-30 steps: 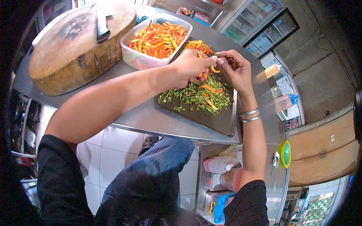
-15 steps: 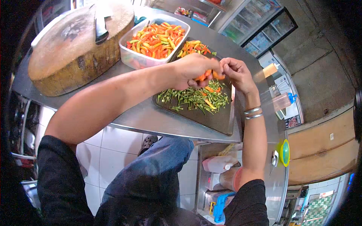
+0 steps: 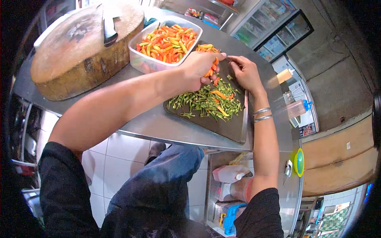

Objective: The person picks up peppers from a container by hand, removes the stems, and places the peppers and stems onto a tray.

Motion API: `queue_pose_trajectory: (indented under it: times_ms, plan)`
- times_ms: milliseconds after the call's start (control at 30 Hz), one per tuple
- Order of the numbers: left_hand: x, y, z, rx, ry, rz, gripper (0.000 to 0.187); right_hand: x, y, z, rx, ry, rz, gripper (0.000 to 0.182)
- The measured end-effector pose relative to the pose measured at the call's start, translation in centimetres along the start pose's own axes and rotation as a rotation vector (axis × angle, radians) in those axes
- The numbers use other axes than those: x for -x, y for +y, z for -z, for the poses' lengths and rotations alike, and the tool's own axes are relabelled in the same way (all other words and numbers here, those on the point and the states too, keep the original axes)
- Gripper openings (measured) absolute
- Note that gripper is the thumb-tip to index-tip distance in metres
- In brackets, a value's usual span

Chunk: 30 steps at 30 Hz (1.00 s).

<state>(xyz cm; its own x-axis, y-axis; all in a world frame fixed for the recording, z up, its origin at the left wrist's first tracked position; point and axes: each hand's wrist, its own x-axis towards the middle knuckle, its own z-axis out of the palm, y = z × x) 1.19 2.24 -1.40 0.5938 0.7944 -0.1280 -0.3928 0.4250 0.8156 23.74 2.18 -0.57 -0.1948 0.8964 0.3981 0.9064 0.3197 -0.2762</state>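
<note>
Several orange chilies (image 3: 211, 71) are gripped in the curled fingers of my left hand (image 3: 198, 68), over a dark tray (image 3: 222, 129). Across from it, my right hand (image 3: 247, 74) hangs above the tray's right side, fingers bent and apart, with nothing visible in them. Green chili stems (image 3: 204, 104) lie scattered below both hands, a few orange chilies (image 3: 219, 94) among them. At the tray's far end, behind my left hand, is a partly hidden pile of chilies (image 3: 206, 48). A clear plastic tub (image 3: 139, 63) full of red, orange and yellow-green chilies stands left of the tray.
A thick round wooden chopping block (image 3: 59, 75) stands on the metal table (image 3: 158, 133) at left, with a knife (image 3: 110, 31) lying on it. Squeeze bottles (image 3: 285, 75) and a green-yellow bowl (image 3: 299, 162) are at right. Jugs (image 3: 230, 173) sit on a shelf below.
My right hand has come away from my left hand, its fingertips parting. My left hand still holds chilies and has shifted slightly left.
</note>
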Motion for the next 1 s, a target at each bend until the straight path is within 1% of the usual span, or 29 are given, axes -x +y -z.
queue_pose_trajectory:
  times_ms: [33,67,133,167,200,267,300,333,400,433,467,533,567,700,800,900,933,1000]
  plan:
    - [0.0,-0.2,0.0,-0.014,0.002,-0.009,0.018,-0.2,-0.3,0.1,0.017,-0.076,-0.053,0.037]
    - [0.0,-0.4,-0.1,-0.015,0.001,-0.007,0.018,-0.3,-0.1,-0.3,0.016,-0.076,-0.056,0.037]
    - [0.3,-0.5,-0.5,-0.045,0.091,-0.016,0.019,-0.4,0.5,-2.0,-0.088,0.038,0.221,0.051]
    - [0.3,-0.5,-0.5,-0.045,0.090,-0.014,0.019,-0.5,0.6,-2.7,-0.084,-0.009,0.240,0.061]
    - [0.2,-0.6,-0.4,-0.035,0.091,-0.023,0.018,-0.6,0.7,-3.1,-0.085,-0.008,0.237,0.061]
    - [0.0,-0.8,-0.3,-0.026,0.091,-0.029,0.018,-0.9,0.8,-3.4,-0.149,-0.218,0.223,0.060]
    - [0.0,-0.8,-0.2,-0.032,0.090,-0.038,0.017,-0.9,0.5,-3.2,-0.054,-0.076,0.373,0.049]
    - [0.1,-0.7,-0.2,-0.038,0.090,-0.048,0.017,-0.8,0.3,-2.5,-0.053,-0.074,0.372,0.049]
    - [0.2,-0.2,-0.1,-0.035,0.068,-0.036,0.017,-0.5,0.0,-0.9,-0.127,-0.113,0.075,0.034]
    - [0.3,-0.1,-0.1,-0.040,0.083,-0.031,0.018,-0.4,0.3,-0.7,-0.101,0.052,0.187,0.024]
    - [0.4,-0.1,-0.2,-0.043,0.098,-0.026,0.018,-0.2,0.4,-0.3,-0.103,0.051,0.189,0.024]
    - [0.1,-0.2,0.0,-0.048,0.098,-0.022,0.018,0.3,0.1,0.9,-0.091,0.140,0.038,0.023]
    - [0.0,-0.3,0.1,-0.055,0.098,-0.018,0.019,0.6,0.0,1.1,-0.109,0.141,0.021,0.020]
    - [0.0,-0.4,0.0,-0.053,0.096,-0.012,0.019,0.9,0.2,0.3,-0.134,0.162,0.048,0.021]
    - [0.2,-0.3,0.1,-0.070,0.097,-0.022,0.018,0.9,0.2,0.4,-0.058,0.132,0.118,0.024]
    - [0.2,-0.2,0.3,-0.063,0.081,-0.028,0.017,0.9,-0.1,1.7,0.098,0.044,-0.071,0.022]
    - [0.2,-0.2,0.3,-0.065,0.075,-0.021,0.017,0.9,0.5,1.5,0.099,0.043,-0.072,0.022]
    - [0.2,-0.2,0.1,-0.067,0.064,-0.011,0.017,1.0,2.1,0.5,0.121,0.118,0.129,0.015]
